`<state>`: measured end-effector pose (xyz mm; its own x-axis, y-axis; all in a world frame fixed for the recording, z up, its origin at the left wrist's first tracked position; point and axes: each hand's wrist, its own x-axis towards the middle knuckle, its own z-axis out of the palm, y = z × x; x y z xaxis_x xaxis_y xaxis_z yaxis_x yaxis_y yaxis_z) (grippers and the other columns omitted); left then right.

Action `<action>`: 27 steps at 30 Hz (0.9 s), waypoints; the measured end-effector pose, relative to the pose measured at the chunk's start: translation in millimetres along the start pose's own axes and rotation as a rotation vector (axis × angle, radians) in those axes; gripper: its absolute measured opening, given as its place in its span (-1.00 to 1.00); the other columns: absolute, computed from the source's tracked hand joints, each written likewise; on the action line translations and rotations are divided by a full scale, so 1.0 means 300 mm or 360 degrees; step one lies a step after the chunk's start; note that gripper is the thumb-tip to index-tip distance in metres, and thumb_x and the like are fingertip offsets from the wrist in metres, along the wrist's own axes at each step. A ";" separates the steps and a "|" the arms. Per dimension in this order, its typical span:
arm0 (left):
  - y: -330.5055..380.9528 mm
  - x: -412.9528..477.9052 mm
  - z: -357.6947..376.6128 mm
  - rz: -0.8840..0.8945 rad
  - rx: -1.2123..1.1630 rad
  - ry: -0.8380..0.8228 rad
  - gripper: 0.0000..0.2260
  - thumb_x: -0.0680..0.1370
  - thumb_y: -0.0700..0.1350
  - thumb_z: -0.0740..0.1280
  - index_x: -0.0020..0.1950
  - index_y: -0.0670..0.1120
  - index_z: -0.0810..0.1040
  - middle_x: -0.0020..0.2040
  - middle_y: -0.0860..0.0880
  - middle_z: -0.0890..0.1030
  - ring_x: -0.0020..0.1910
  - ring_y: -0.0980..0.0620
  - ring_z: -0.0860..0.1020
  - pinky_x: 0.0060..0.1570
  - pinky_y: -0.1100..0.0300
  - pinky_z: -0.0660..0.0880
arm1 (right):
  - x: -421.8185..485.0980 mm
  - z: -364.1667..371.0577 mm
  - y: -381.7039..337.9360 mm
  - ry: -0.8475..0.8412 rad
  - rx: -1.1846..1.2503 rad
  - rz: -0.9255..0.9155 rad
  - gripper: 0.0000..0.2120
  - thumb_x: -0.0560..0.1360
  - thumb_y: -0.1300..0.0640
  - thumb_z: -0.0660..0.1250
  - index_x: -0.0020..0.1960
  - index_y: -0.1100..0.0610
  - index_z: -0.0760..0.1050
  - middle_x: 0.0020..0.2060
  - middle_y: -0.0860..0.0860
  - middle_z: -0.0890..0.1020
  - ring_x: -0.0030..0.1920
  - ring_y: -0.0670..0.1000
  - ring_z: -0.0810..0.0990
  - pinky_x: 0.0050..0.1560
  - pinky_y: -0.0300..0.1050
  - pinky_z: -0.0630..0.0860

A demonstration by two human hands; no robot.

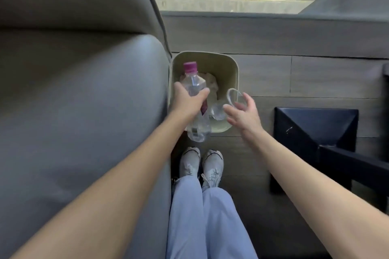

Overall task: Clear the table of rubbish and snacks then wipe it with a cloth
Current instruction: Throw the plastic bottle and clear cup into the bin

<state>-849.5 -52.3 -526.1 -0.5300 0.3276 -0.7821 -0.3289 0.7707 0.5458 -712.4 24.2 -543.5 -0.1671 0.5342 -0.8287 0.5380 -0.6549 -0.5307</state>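
Fingers point(203, 93) of the left hand point(186, 101) wrap a clear bottle point(194, 90) with a pink cap, held over the bin point(232, 69); right hand point(242, 112) spread loosely around a clear cup point(234, 99) at the bin's rim. Nearest are grey shoes point(201, 164); a sofa point(84, 101) crowds the bin's left, a black table point(315, 128) stands right; crumpled paper point(211, 84) lies inside the bin.
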 end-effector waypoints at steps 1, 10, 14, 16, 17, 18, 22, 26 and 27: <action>0.012 0.047 0.019 0.0023 0.0131 0.0038 -0.47 0.49 0.09 0.40 0.32 -0.12 0.31 0.21 -0.03 0.52 0.11 -0.03 0.52 0.01 0.13 0.39 | 0.037 0.016 0.006 -0.0002 -0.0245 -0.0086 -0.23 0.47 0.22 0.43 0.54 0.04 0.10 0.38 0.15 0.38 0.30 0.10 0.48 0.35 0.12 0.45; -0.044 0.247 0.090 -0.0081 0.0550 0.0081 -0.46 0.50 0.13 0.36 0.31 -0.14 0.27 0.28 -0.14 0.50 0.21 -0.18 0.52 0.11 0.02 0.47 | 0.202 0.097 0.038 -0.0035 -0.0458 -0.0139 -0.21 0.46 0.18 0.44 0.55 0.03 0.07 0.39 0.15 0.35 0.34 0.12 0.44 0.36 0.13 0.44; -0.079 0.257 0.065 -0.0060 0.0555 0.0121 -0.49 0.50 0.14 0.35 0.29 -0.11 0.29 0.25 -0.09 0.51 0.12 -0.11 0.52 -0.05 0.10 0.36 | 0.200 0.096 0.065 -0.0012 -0.0488 -0.0086 -0.19 0.46 0.16 0.45 0.56 0.02 0.07 0.41 0.15 0.35 0.37 0.12 0.42 0.39 0.13 0.40; -0.083 0.272 0.048 -0.0086 0.0518 0.0136 -0.47 0.50 0.13 0.36 0.31 -0.12 0.28 0.28 -0.09 0.51 0.13 -0.10 0.51 -0.04 0.13 0.33 | 0.200 0.095 0.078 -0.0002 -0.0518 -0.0068 -0.18 0.45 0.16 0.45 0.56 0.00 0.07 0.42 0.14 0.36 0.40 0.10 0.39 0.42 0.09 0.36; -0.084 0.281 0.042 -0.0098 0.0498 0.0134 -0.46 0.50 0.12 0.37 0.33 -0.13 0.28 0.30 -0.10 0.50 0.18 -0.12 0.52 -0.03 0.14 0.33 | 0.203 0.098 0.083 -0.0004 -0.0524 -0.0066 -0.18 0.45 0.16 0.46 0.56 0.00 0.07 0.43 0.13 0.35 0.41 0.09 0.38 0.43 0.08 0.35; -0.086 0.289 0.039 -0.0105 0.0491 0.0132 -0.46 0.51 0.11 0.37 0.34 -0.14 0.27 0.31 -0.11 0.49 0.21 -0.13 0.51 -0.03 0.14 0.32 | 0.206 0.101 0.088 -0.0004 -0.0533 -0.0066 -0.17 0.45 0.17 0.46 0.56 -0.01 0.07 0.44 0.13 0.33 0.43 0.08 0.36 0.44 0.07 0.33; -0.104 0.312 0.050 -0.0105 0.0520 0.0112 -0.42 0.50 0.08 0.40 0.36 -0.15 0.25 0.35 -0.14 0.47 0.28 -0.17 0.49 0.11 0.06 0.41 | 0.223 0.119 0.109 -0.0013 -0.0634 -0.0051 -0.12 0.44 0.18 0.46 0.57 -0.05 -0.01 0.50 0.10 0.24 0.48 0.08 0.28 0.48 0.04 0.28; -0.112 0.292 0.054 -0.0170 0.0629 0.0018 -0.23 0.50 0.08 0.40 0.52 -0.16 0.05 0.50 -0.17 0.30 0.44 -0.21 0.35 0.39 -0.05 0.33 | 0.211 0.128 0.115 -0.0028 -0.0744 -0.0064 -0.11 0.47 0.18 0.43 0.58 -0.10 -0.07 0.55 -0.01 0.17 0.52 0.05 0.21 0.43 -0.08 0.24; -0.112 0.276 0.050 -0.0152 0.0684 0.0017 -0.27 0.52 0.07 0.36 0.53 -0.14 0.05 0.50 -0.17 0.30 0.43 -0.22 0.36 0.38 -0.05 0.33 | 0.196 0.127 0.110 -0.0012 -0.0769 -0.0079 -0.14 0.48 0.15 0.42 0.58 -0.08 -0.05 0.55 -0.01 0.19 0.53 0.04 0.21 0.43 -0.08 0.23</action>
<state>-870.6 -42.7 -613.7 -0.5217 0.2399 -0.8187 -0.0230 0.9554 0.2945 -736.0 13.7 -616.5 -0.2076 0.5535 -0.8066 0.8511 -0.3043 -0.4278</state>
